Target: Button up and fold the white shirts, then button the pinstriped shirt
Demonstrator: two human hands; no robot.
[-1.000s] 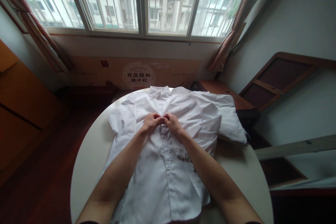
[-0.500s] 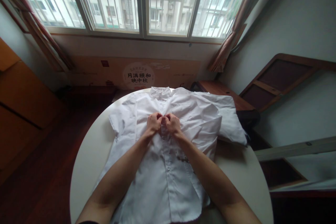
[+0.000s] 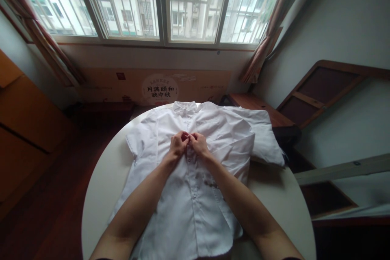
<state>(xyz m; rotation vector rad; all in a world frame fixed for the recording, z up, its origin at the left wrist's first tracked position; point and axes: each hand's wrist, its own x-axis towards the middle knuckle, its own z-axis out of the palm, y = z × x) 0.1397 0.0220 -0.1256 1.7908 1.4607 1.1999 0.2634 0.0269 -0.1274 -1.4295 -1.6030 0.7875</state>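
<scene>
A white short-sleeved shirt (image 3: pixel 173 207) lies front side up, its collar at the far edge of the round table (image 3: pixel 100 187). Both my hands meet at the shirt's front placket, some way below the collar. My left hand (image 3: pixel 179 144) pinches the placket cloth from the left. From the right, my right hand (image 3: pixel 198 144) pinches the same spot, fingertips nearly touching the left ones. Whatever button lies between the fingers is too small to make out. Further buttons run down the placket below my hands.
More folded white cloth (image 3: pixel 266 138) lies at the table's right, partly under the shirt. Behind the table are a brown wooden desk (image 3: pixel 258 103) and a printed cardboard panel (image 3: pixel 122 85) below the barred window. An orange cabinet (image 3: pixel 27 130) stands at the left.
My hands stay at the same place on the placket, with only slight finger movement. The whole view has shifted a little.
</scene>
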